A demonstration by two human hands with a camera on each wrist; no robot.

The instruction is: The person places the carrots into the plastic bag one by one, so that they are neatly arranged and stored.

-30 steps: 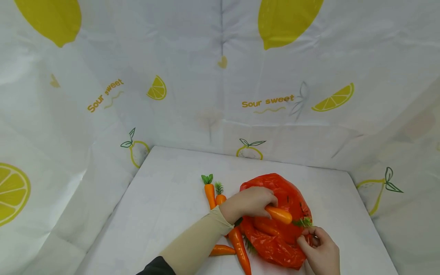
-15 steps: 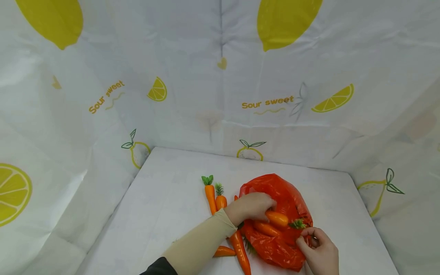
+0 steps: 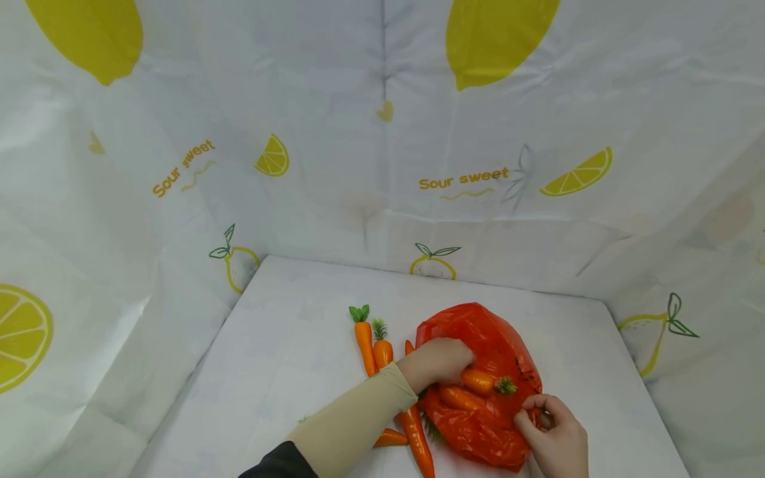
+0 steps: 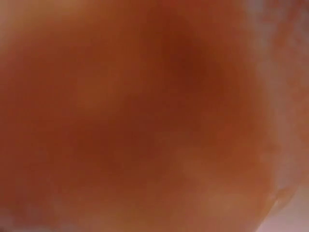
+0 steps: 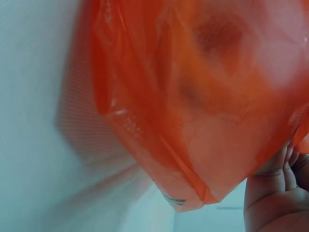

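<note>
Currently inside the bag (image 3: 508, 335) with the left grip (image 3: 439, 362), unable to tell whether holding anything; pinching the bag's edge with the right grip (image 3: 554, 431). Seeing two carrots (image 3: 477, 382) within, close together, and other carrots (image 3: 416, 438) on the counter (image 3: 287, 332), beside it.

The bag (image 3: 478, 441) lies on the right part of the table (image 3: 293, 338), with the cloth (image 3: 329, 186) behind and on both sides. Two carrots (image 3: 477, 382) lie in the bag, one nearer than the other. The left hand (image 3: 439, 362) reaches into the bag, behind and left of them; the right hand (image 3: 556, 431) pinches its near right edge. Loose carrots (image 3: 365, 345) lie left of the bag, beyond and before the left sleeve (image 3: 352, 421), which crosses between.
</note>
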